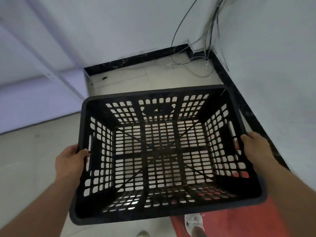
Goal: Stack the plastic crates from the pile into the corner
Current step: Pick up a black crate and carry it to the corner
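Observation:
A black perforated plastic crate (162, 151) hangs in the air in front of me, open side up and empty. My left hand (71, 161) grips its left rim at the handle slot. My right hand (254, 147) grips the right rim, fingers curled through the slot there. Past the crate lies the corner of the room (198, 53), where two white walls meet above a black skirting. The beige floor (153, 77) in that corner holds no crate. The crate's far edge sits short of the corner.
Loose grey and black cables (193, 65) hang down the corner and trail over the floor. A white slanted rail (49, 72) runs along the left wall. A red mat (239, 219) lies under my white shoe (193, 223) at the lower right.

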Tool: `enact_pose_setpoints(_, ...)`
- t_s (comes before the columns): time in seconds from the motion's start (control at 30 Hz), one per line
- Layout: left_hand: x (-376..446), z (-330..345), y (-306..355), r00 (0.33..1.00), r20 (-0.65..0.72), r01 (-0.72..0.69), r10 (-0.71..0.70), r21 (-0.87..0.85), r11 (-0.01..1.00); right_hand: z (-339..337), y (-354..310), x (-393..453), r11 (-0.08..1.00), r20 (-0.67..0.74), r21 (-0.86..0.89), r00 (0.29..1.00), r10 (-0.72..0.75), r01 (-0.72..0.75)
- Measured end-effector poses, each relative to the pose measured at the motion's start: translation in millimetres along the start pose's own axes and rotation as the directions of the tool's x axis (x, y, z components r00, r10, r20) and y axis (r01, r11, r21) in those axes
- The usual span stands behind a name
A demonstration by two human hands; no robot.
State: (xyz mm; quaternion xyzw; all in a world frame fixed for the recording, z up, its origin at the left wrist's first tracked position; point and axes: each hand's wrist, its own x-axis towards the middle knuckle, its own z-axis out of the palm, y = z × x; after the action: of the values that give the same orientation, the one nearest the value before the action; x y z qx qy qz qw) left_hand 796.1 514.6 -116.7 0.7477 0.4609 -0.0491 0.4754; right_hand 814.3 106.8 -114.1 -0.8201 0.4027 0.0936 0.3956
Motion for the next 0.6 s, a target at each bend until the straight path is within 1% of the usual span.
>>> enact_pose_setpoints(0.1,25,20,-2,0.996,-0.024,0.078,-0.08,-0.091,0.993,29,-25,48,0.996,0.047,-0.051,0.996,-0.071,0.073)
enact_pose_setpoints(0.23,53,54,-9,0.988,-0.072,0.129,-0.139,-0.129,0.983,69,-42,107,0.986,0.083,-0.094,0.988,-0.128,0.136)
enact_pose_setpoints(0.33,72,76,-15,0.98,-0.129,0.133,-0.151,-0.136,0.982,95,-47,146,0.973,0.131,-0.143,0.978,-0.165,0.183)
enact_pose_setpoints(0.4,83,88,-17,0.978,-0.141,0.137,-0.156,-0.137,0.981,110,-51,165,0.968,0.153,-0.154,0.973,-0.173,0.197)
enact_pose_setpoints(0.6,108,110,-21,0.977,-0.176,0.109,-0.12,-0.074,0.991,134,-51,191,0.948,0.17,-0.21,0.963,-0.207,0.241)
